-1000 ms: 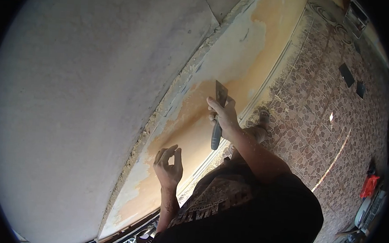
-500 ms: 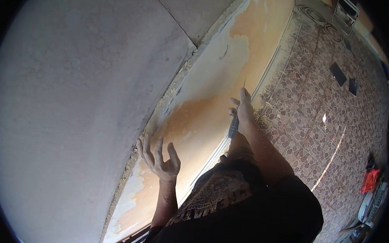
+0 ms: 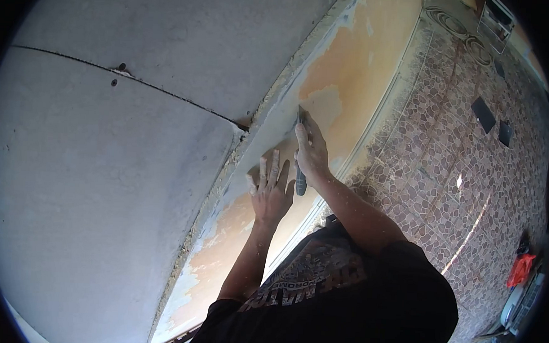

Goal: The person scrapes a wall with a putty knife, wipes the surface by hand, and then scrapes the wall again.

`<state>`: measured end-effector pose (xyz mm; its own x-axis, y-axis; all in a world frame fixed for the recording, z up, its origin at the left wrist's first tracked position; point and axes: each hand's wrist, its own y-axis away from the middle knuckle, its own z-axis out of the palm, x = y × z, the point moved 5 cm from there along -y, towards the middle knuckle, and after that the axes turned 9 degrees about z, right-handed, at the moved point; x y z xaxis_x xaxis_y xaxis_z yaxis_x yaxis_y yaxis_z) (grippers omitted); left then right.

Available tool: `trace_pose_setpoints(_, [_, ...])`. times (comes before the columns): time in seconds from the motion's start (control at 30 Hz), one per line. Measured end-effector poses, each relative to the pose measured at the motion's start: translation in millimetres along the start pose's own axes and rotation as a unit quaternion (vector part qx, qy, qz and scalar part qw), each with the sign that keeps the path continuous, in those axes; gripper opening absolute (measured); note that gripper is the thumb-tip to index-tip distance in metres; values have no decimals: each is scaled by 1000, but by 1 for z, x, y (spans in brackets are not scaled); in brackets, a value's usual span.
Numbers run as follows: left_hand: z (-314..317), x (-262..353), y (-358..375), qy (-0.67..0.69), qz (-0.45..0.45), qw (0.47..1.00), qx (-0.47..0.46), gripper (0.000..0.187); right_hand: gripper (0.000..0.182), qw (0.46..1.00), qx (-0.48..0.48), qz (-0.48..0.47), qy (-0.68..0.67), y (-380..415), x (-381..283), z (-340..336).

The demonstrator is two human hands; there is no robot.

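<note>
My right hand (image 3: pixel 313 152) is closed around a dark-handled tool (image 3: pixel 301 180) with a narrow pointed blade, whose tip lies by the patchy orange and grey wall (image 3: pixel 348 70). Just to its left, my left hand (image 3: pixel 270 193) rests against the same wall with its fingers spread, dusty and holding nothing. Beyond both hands runs a rough, crumbly edge (image 3: pixel 225 172) between the wall and the large grey panels (image 3: pixel 100 181). A dark seam (image 3: pixel 173 94) divides the panels and meets that edge.
Right of the wall lies a stone-patterned floor (image 3: pixel 423 185) with dust along its border. On it are dark flat pieces (image 3: pixel 483 115) and coiled material (image 3: pixel 447 20). A metal frame (image 3: pixel 496 25) stands at top right; a red bag (image 3: pixel 521 270) lies at far right.
The view has shifted, showing more of the panel seam. My right hand has moved left with the tool, towards the rough edge. My left hand has moved up and right onto the wall.
</note>
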<state>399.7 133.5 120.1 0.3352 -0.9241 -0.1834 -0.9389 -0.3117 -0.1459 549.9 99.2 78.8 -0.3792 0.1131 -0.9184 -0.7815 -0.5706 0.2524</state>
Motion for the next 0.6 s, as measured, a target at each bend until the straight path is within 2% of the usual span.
trace_pose_setpoints(0.03, [7,0,-1,0,11,1000,-27,56,58,1000,-6,2,1,-7,-8,-2])
trace_pose_setpoints(0.17, [31,-12,32,-19,-14,1000,-2,55,60,991,27,121,-57,-32,-33,-25])
trace_pose_setpoints(0.2, [35,-19,46,-24,-56,998,-5,55,59,990,41,122,-59,-35,-43,-29])
trace_pose_setpoints(0.27, [27,-27,76,-149,-58,981,112,61,55,986,53,141,-70,-47,-49,-27])
trace_pose_setpoints(0.3, [28,-37,95,-167,-113,974,103,61,51,982,58,163,-76,-48,-43,-27])
trace_pose_setpoints(0.4, [25,-59,153,-203,-187,936,217,80,51,984,49,155,-70,-41,-36,-21])
trace_pose_setpoints(0.53, [11,-73,207,-142,-339,892,264,97,51,984,32,162,-68,-29,-30,-15])
trace_pose_setpoints(0.57, [11,-76,218,-140,-361,883,264,98,51,993,51,96,-52,-21,-40,-13])
trace_pose_setpoints(0.6, [13,-78,231,-104,-420,860,271,98,51,996,69,27,-41,-13,-50,-10])
